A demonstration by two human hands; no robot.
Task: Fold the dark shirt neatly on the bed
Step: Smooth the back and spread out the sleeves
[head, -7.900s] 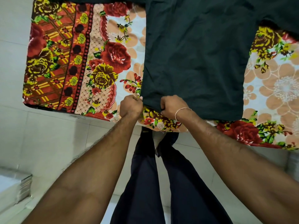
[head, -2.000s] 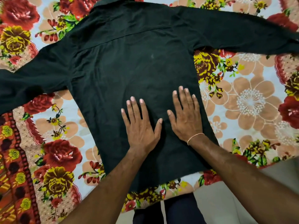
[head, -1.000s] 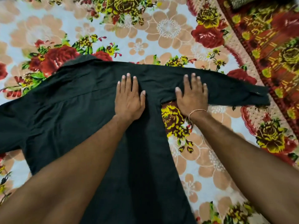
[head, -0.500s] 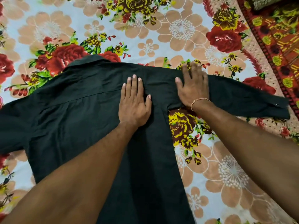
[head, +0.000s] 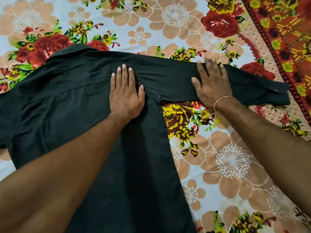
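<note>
The dark shirt (head: 70,105) lies spread back-side up on the floral bedsheet (head: 218,165), collar at the far left, right sleeve (head: 170,81) stretched out to the right with its buttoned cuff (head: 276,93) at the end. My left hand (head: 126,96) presses flat on the shirt near the right shoulder, fingers straight. My right hand (head: 210,84) lies flat on the middle of the right sleeve, fingers spread, a thin bracelet on the wrist. The left sleeve runs out of view at the left edge.
The bedsheet's red and orange patterned border (head: 286,31) runs along the far right. Bare sheet lies beyond the collar and to the right of the shirt's body. My forearms cover part of the shirt's lower body.
My right hand has slid outward along the right sleeve, away from the armpit toward the cuff. My left hand stays pressed near the shoulder.
</note>
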